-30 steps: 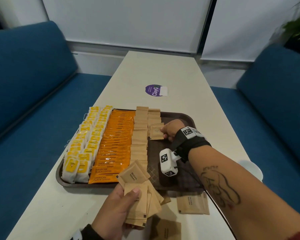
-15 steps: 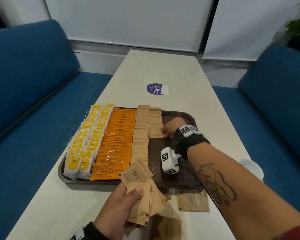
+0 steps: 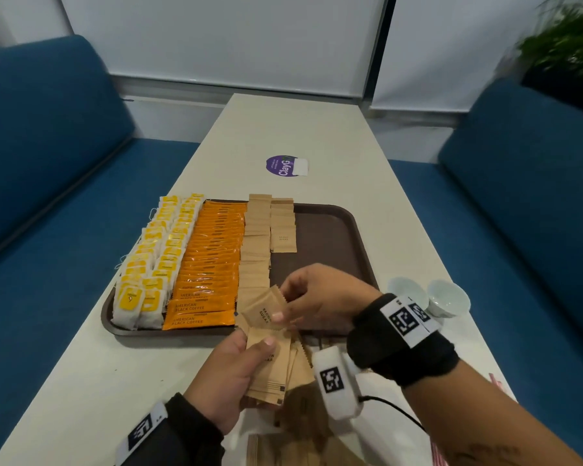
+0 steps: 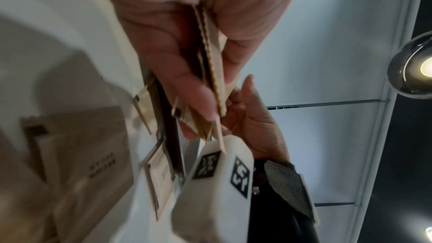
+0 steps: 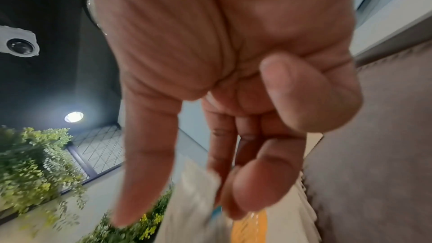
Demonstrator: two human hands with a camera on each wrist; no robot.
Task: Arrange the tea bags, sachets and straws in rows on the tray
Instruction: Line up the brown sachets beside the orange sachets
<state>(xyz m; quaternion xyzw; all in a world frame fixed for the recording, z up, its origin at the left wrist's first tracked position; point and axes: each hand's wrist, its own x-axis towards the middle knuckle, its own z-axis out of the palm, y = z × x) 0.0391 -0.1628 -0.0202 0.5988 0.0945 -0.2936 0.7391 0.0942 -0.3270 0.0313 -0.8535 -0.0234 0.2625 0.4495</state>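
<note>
Closest in, the left hand point(image 3: 228, 381) is holding a fanned stack of brown sugar sachets point(image 3: 271, 368) over the near end of the pale surface point(image 3: 334, 136), thumb pressing flat on the top packet; its grip is closed around the stack. More kraft-paper sachets point(image 4: 77, 156), matte with crimped zigzag ends, are lying loose on the surface below. The right hand point(image 3: 320, 299) has come back from the far part of the tray, where it was a second ago, and is now meeting the stack, its grip narrowing to a pinch on the tilted top sachet point(image 3: 265, 309) between thumb and fingertips. The sachet it was setting down is now lying at the near end of the short second brown row point(image 3: 282, 227).

Behind the hands, the dark brown rectangular tray point(image 3: 330, 230) with rounded corners is carrying its rows: white gauzy tea bags point(image 3: 155, 257) with yellow tags on the left, glossy orange coffee sachets point(image 3: 212, 260), then a long overlapping row of brown sachets point(image 3: 256, 250). Two small pale bowls point(image 3: 448, 297) are sitting right of the tray. Farther off, a round purple sticker point(image 3: 283, 165) is lying flat on the surface.
</note>
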